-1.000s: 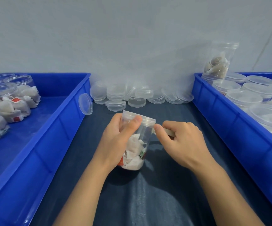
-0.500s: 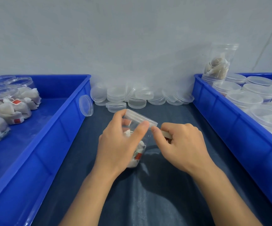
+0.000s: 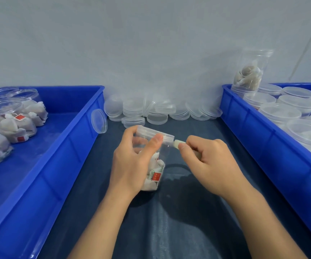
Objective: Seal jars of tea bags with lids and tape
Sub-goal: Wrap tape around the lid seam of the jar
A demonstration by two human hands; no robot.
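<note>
A clear plastic jar with white tea bags inside and a clear lid on top stands tilted on the dark blue cloth in the middle. My left hand grips the jar, thumb against the lid's rim. My right hand pinches a small pale roll of tape whose end touches the right side of the lid's rim. Much of the roll is hidden by my fingers.
A blue crate on the left holds open jars of tea bags. A blue crate on the right holds lidded jars, one upside-down jar on top. Loose clear lids pile against the back wall.
My left hand has tilted the jar's top away from me and turned it. My right hand has kept the tape roll against the lid's rim and drawn slightly right.
</note>
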